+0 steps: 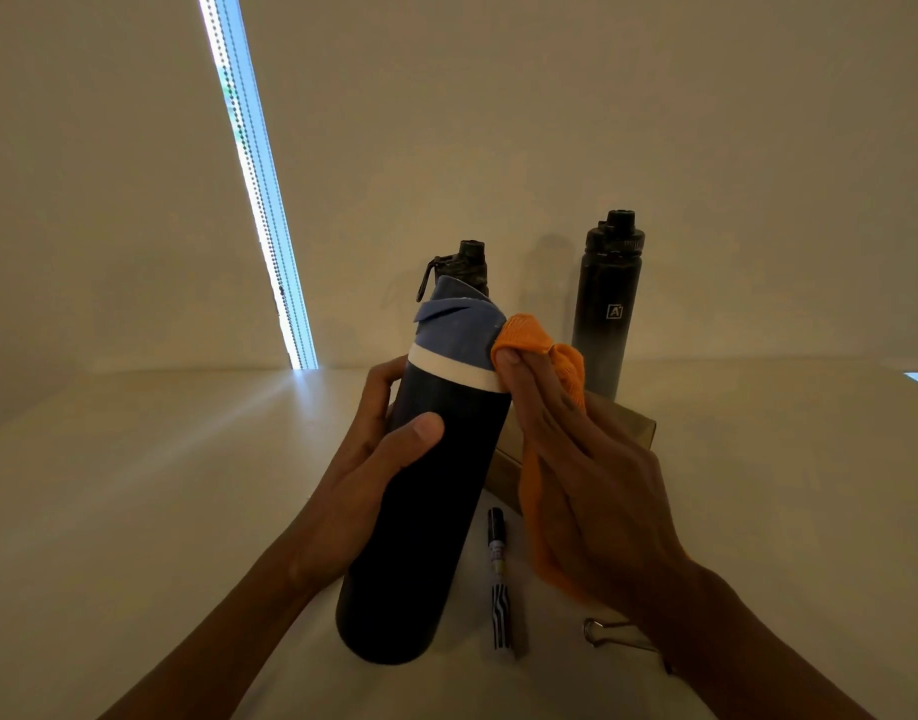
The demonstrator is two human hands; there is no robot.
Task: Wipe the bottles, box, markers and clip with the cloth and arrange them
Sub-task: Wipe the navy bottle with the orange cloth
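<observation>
The left hand (389,449) is wrapped round the middle of a tilted dark blue bottle (431,511), and the right hand (592,470) clutches the orange cloth (545,356) against the bottle's upper side by the white band, so I judge the wiping is under way on this one item. A marker (500,579) lies just right of it, the box (628,423) sits behind the right hand, the clip (610,634) lies by the right wrist and a black bottle (605,314) stands upright at the back; whether any is wiped I cannot tell, and arranging looks not yet done. Everything sits on a pale table (135,485) before a plain wall, with a bright window strip (259,200) at the left.
</observation>
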